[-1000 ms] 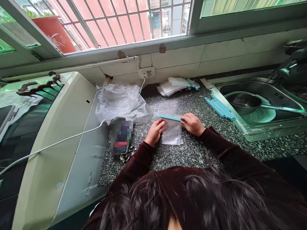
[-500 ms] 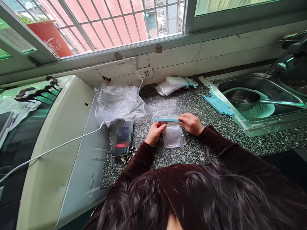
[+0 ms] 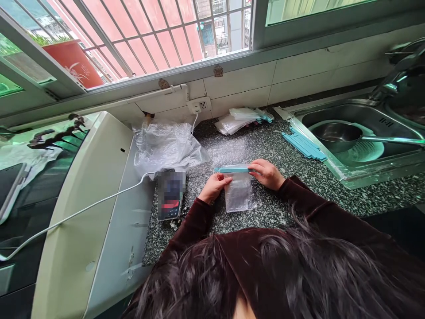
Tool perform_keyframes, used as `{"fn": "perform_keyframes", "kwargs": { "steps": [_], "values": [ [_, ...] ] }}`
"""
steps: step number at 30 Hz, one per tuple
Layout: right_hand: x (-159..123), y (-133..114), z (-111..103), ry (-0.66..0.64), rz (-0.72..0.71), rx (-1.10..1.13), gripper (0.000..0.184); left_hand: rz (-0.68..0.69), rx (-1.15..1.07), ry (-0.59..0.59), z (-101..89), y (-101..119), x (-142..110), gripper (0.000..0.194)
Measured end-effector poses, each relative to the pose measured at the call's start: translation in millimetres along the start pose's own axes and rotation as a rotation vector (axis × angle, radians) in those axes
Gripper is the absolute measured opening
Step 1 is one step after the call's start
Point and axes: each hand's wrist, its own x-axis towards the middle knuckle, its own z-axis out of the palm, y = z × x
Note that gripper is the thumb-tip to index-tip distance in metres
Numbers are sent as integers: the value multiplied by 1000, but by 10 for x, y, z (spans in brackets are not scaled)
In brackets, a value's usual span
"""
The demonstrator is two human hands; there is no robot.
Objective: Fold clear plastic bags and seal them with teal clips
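A small clear plastic bag (image 3: 239, 195) hangs over the speckled counter, with a light-blue bag sealing clip (image 3: 232, 169) lying across its top edge. My left hand (image 3: 213, 186) pinches the bag just below the clip's left part, thumb in front. At the clip's right end, my right hand (image 3: 267, 174) grips it between thumb and fingers. The fingers behind the bag are partly hidden. More blue sealing clips (image 3: 304, 145) lie in a loose bunch to the right, and a stack of clear bags (image 3: 237, 120) rests near the wall.
A crumpled plastic bag (image 3: 166, 144) and a phone (image 3: 171, 195) lie left of my hands. A white cable (image 3: 99, 201) crosses to the wall socket (image 3: 199, 105). The sink (image 3: 352, 173) at right holds a pan (image 3: 338, 132). A cream appliance (image 3: 79, 199) stands at left.
The view has shifted slightly, so the scene sits a little lower. Both hands keep their hold on the bag and clip, with hardly any movement.
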Motion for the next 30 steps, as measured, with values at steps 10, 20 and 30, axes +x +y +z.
{"fn": "perform_keyframes", "kwargs": {
  "steps": [10, 20, 30],
  "values": [
    [-13, 8, 18, 8, 10, 38, 13, 13, 19, -20, 9, 48, -17, 42],
    [-34, 7, 54, 38, 16, 89, 13, -22, 41, -48, -34, 49, -17, 43],
    [-37, 3, 89, 67, -4, 67, 11, -17, 35, -70, -28, 61, -23, 43]
  ]
}}
